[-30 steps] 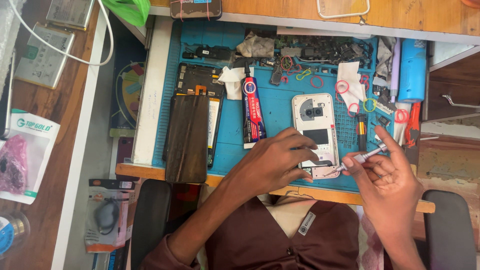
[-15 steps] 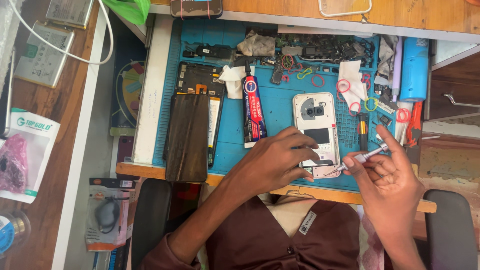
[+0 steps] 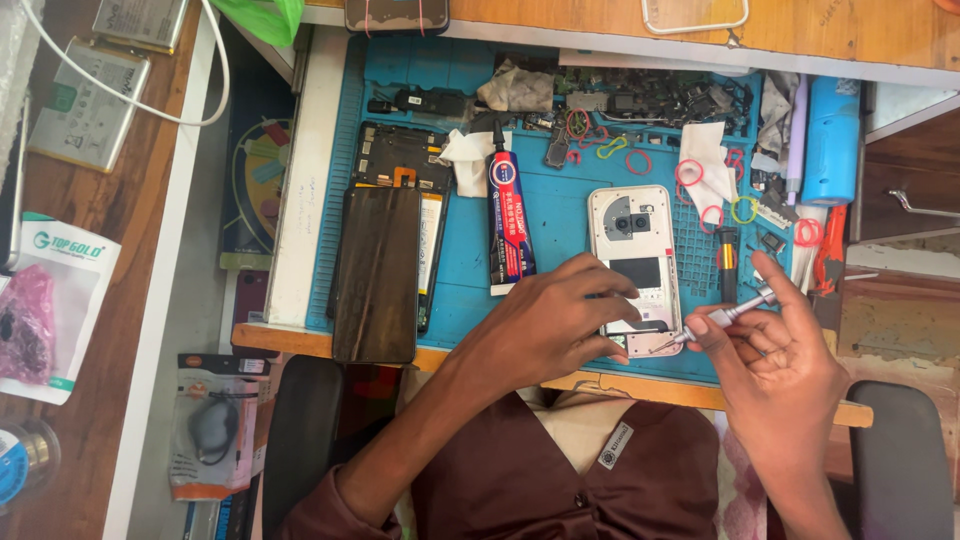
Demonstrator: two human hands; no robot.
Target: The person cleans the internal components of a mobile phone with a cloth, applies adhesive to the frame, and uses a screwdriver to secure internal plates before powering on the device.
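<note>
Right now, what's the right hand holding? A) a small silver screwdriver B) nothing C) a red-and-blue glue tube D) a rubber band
A: the right hand grips a small silver screwdriver, tip at the lower edge of the opened white phone, which the left hand steadies.

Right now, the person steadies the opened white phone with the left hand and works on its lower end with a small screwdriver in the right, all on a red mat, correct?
Not quite: the mat is blue, not red, as the head view shows. The rest holds: the left hand steadies the opened white phone, and the right hand holds a small screwdriver at its lower end.
</note>
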